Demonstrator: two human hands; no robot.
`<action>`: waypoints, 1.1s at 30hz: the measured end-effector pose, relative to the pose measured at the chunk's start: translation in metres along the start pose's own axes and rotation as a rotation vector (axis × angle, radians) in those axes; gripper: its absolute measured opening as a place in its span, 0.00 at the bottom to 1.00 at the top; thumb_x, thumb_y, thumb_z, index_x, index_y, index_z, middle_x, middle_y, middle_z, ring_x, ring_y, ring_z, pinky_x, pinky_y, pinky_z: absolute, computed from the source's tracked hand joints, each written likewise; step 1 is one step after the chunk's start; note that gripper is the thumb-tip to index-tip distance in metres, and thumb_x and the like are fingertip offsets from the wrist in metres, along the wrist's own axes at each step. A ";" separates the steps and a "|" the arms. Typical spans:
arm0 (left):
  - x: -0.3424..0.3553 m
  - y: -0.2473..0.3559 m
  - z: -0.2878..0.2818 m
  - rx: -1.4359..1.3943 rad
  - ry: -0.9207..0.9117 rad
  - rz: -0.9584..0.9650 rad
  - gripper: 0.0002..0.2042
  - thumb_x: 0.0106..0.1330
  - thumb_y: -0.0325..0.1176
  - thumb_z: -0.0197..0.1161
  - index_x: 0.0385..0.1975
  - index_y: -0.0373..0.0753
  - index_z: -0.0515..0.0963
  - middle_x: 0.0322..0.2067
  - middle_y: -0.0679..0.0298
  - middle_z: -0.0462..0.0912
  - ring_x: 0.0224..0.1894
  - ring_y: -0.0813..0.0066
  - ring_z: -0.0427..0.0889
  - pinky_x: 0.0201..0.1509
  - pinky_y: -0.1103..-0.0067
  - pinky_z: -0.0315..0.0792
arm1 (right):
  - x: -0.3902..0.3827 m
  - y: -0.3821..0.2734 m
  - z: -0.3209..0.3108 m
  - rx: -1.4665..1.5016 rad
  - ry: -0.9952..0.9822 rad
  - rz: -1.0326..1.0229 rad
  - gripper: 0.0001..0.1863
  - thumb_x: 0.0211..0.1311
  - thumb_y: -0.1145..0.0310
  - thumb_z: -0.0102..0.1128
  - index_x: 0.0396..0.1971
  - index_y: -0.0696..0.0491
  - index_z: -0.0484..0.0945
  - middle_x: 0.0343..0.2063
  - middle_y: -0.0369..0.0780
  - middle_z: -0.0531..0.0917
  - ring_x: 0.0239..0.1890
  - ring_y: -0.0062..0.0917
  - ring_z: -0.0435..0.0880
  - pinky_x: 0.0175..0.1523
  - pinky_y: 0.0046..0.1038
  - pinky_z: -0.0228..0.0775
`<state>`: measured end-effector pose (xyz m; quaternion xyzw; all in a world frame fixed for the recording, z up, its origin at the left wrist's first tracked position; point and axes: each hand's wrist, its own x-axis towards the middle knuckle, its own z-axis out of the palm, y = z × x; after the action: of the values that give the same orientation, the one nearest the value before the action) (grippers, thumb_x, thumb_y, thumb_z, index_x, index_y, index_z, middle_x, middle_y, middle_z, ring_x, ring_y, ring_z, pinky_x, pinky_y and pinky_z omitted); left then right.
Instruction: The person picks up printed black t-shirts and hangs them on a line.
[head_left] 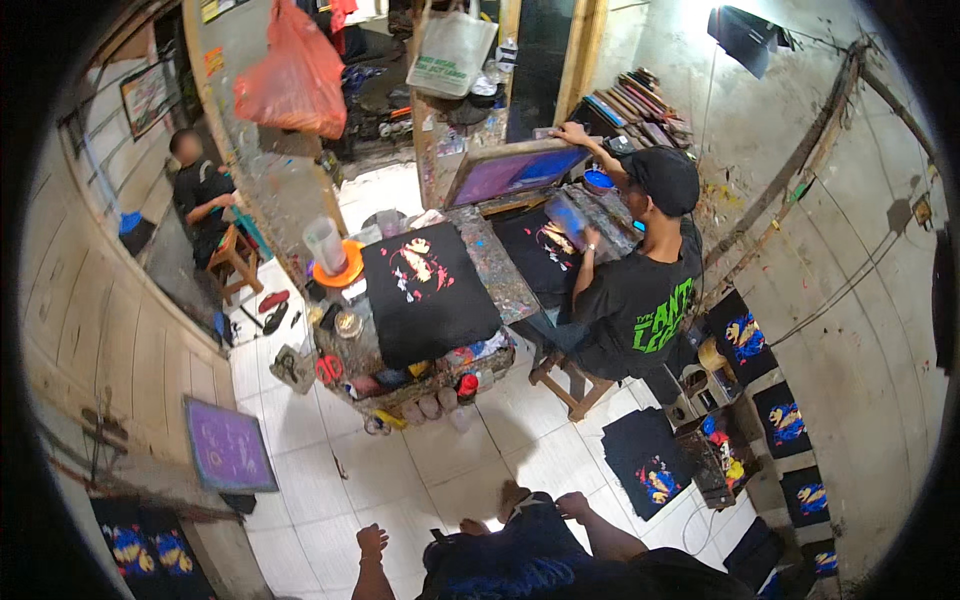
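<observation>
My left hand (372, 540) hangs low at bottom centre, fingers curled, nothing visible in it. My right hand (572, 507) is also loosely closed and empty, out to my right, nearest a pile of black printed cloth (645, 465) on the tiled floor (450, 450). Ahead of me a cluttered worktable (470, 265) holds black printed fabric (430, 300), an orange basin (350, 258) and red scissors (330, 368). At its right a co-worker in a black cap (660, 180) has one hand on a raised screen frame (510, 175) and the other over printed cloth.
Another person (195, 200) sits on a stool at the back left. A purple screen (225, 440) leans at lower left, near hanging prints (130, 550). A wooden stool (575, 400) is under the co-worker. Boxes (715, 455) and printed pieces (785, 420) line the right wall. Sandals (273, 305) lie by the doorway.
</observation>
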<state>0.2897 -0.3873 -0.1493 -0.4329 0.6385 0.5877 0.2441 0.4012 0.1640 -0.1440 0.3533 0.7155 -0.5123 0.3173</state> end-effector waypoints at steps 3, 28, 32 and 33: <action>0.025 0.067 0.045 -0.022 -0.103 0.103 0.09 0.58 0.36 0.54 0.32 0.37 0.71 0.24 0.59 0.78 0.19 0.69 0.76 0.17 0.77 0.68 | 0.012 -0.032 0.008 0.323 0.001 0.155 0.12 0.57 0.68 0.50 0.36 0.60 0.76 0.30 0.44 0.81 0.28 0.29 0.81 0.30 0.29 0.75; 0.023 0.278 0.212 1.180 -0.503 0.662 0.10 0.63 0.30 0.46 0.29 0.29 0.70 0.30 0.49 0.78 0.29 0.61 0.81 0.31 0.73 0.78 | 0.204 -0.265 -0.081 -0.864 0.168 -0.491 0.11 0.44 0.57 0.59 0.25 0.47 0.80 0.28 0.40 0.81 0.34 0.32 0.81 0.38 0.34 0.75; 0.054 0.308 0.237 0.984 -0.623 0.729 0.14 0.64 0.33 0.46 0.40 0.25 0.67 0.36 0.43 0.76 0.32 0.57 0.81 0.33 0.70 0.79 | 0.213 -0.207 -0.078 -0.673 0.184 -0.269 0.14 0.37 0.55 0.58 0.19 0.49 0.80 0.17 0.43 0.79 0.26 0.35 0.82 0.31 0.36 0.74; 0.066 0.316 0.241 1.062 -0.649 0.739 0.15 0.64 0.33 0.46 0.41 0.25 0.67 0.37 0.43 0.76 0.32 0.57 0.81 0.33 0.70 0.79 | 0.211 -0.191 -0.076 -0.409 0.245 -0.241 0.13 0.39 0.56 0.57 0.18 0.49 0.80 0.15 0.40 0.79 0.21 0.34 0.81 0.28 0.33 0.74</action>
<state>-0.0560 -0.1932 -0.0790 0.1847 0.8378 0.3411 0.3842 0.1198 0.2322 -0.1980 0.2535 0.8741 -0.3446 0.2300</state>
